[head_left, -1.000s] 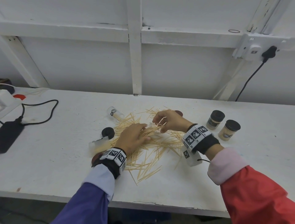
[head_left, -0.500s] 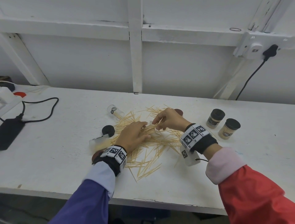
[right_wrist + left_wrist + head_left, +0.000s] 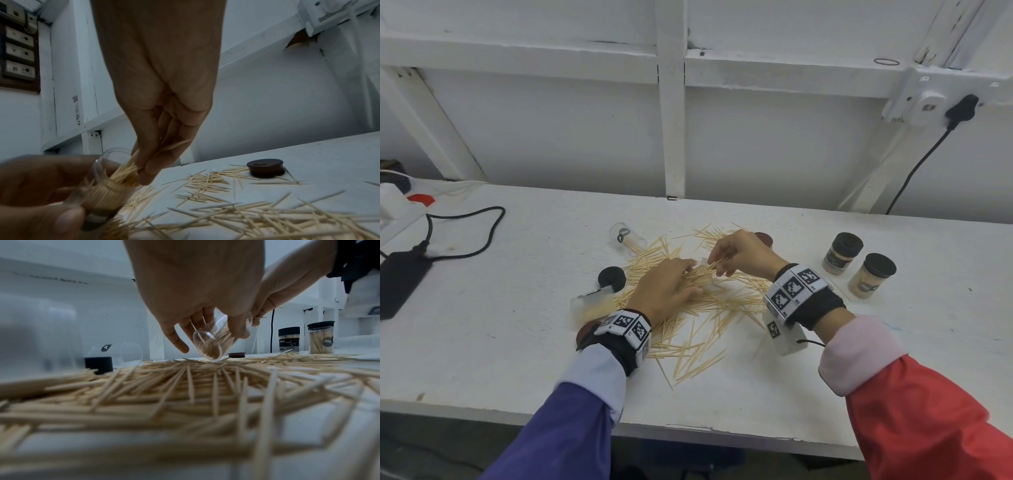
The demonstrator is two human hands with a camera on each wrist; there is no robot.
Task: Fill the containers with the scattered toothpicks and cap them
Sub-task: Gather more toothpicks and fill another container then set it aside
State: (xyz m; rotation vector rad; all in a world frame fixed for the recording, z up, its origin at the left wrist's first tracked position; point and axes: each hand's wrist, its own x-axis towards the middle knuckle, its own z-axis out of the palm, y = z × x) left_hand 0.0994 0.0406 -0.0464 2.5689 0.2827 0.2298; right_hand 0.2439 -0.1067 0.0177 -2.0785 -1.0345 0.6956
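Toothpicks (image 3: 125,170) pinched by the right hand (image 3: 743,255) seemingly enter the clear container (image 3: 213,344) gripped by left-hand fingers (image 3: 238,327), frame centre.

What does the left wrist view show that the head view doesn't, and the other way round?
Only the left wrist view shows the clear container, tilted and partly full, in the left hand's grip; in the head view that hand hides it. Only the head view shows the black adapter and cable at the table's left end and a third empty container beside the left wrist. Both show the scattered toothpicks, two capped jars and the loose black cap.
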